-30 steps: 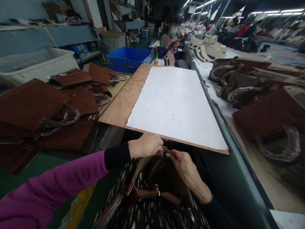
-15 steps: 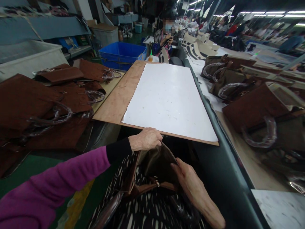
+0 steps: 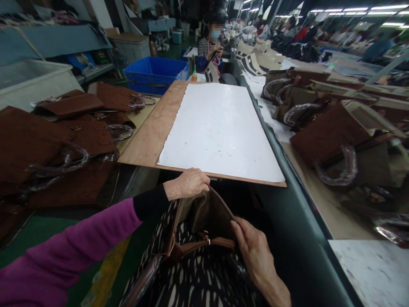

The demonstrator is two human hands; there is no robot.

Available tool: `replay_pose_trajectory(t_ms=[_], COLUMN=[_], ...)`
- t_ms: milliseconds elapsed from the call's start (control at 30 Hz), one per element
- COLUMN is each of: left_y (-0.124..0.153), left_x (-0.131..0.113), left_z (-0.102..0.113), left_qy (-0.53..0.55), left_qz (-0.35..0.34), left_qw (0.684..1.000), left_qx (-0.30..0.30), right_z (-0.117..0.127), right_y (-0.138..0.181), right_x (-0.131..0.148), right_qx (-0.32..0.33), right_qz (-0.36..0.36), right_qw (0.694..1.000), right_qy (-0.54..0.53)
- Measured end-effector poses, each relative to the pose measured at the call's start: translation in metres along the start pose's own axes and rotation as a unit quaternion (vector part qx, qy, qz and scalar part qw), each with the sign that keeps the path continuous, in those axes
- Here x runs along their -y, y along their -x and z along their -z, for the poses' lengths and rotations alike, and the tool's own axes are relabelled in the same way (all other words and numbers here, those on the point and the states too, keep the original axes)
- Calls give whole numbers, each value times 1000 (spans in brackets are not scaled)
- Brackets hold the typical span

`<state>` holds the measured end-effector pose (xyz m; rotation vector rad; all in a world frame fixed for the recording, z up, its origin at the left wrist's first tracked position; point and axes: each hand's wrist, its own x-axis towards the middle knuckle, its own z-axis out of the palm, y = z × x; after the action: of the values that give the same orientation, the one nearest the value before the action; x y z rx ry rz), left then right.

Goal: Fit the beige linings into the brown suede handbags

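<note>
A black-and-white patterned handbag (image 3: 198, 277) with brown trim sits on my lap, its mouth held apart so the olive lining (image 3: 204, 213) shows. My left hand (image 3: 188, 183), in a magenta sleeve with a black cuff, is closed on the bag's far top edge, just below the board's near edge. My right hand (image 3: 255, 251) grips the near right rim of the opening, fingers curled over it. A brown strap with a metal buckle (image 3: 206, 238) crosses the opening between my hands.
A wooden board (image 3: 150, 136) with a white sheet (image 3: 220, 128) lies ahead. Brown suede bags (image 3: 57, 140) with wrapped handles pile at the left, more brown bags (image 3: 329, 132) at the right. A blue bin (image 3: 153, 74) and a seated person (image 3: 209, 51) are farther back.
My right hand slid down the bag's right rim toward me, widening the opening. My left hand kept its hold on the far edge. The view shifted slightly right.
</note>
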<state>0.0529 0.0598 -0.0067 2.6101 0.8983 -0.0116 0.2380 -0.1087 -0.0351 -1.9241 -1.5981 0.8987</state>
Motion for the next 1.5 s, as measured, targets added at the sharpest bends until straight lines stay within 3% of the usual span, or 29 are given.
replay_pose_trajectory(t_ms=[233, 367, 567, 667, 867, 933, 1167, 1333, 1500], left_y=[2, 4, 6, 6, 14, 21, 79, 122, 131], left_x=[4, 1, -13, -16, -9, -3, 6, -20, -45], left_z=[0, 2, 2, 3, 7, 12, 30, 32, 23], left_qy=[30, 48, 51, 57, 50, 75, 243, 143, 8], left_qz=[-5, -10, -25, -27, -18, -14, 126, 230, 270], left_qw=[1000, 999, 998, 998, 998, 997, 960, 961, 963], left_qx=[-3, -6, -19, -17, -16, -17, -65, -50, -8], right_z=[-8, -1, 14, 10, -7, -9, -15, -18, -14], right_y=[0, 1, -24, -48, -84, -88, -85, -85, -82], right_x=[-5, 4, 27, 36, 51, 57, 76, 87, 97], right_qx=[-28, 12, 57, 65, 95, 102, 91, 82, 78], right_qz=[20, 3, -24, 19, 178, 184, 147, 138, 159], right_qw=[999, 1000, 970, 963, 953, 954, 942, 932, 924], right_qy=[-13, -17, 234, 259, 226, 213, 289, 326, 340])
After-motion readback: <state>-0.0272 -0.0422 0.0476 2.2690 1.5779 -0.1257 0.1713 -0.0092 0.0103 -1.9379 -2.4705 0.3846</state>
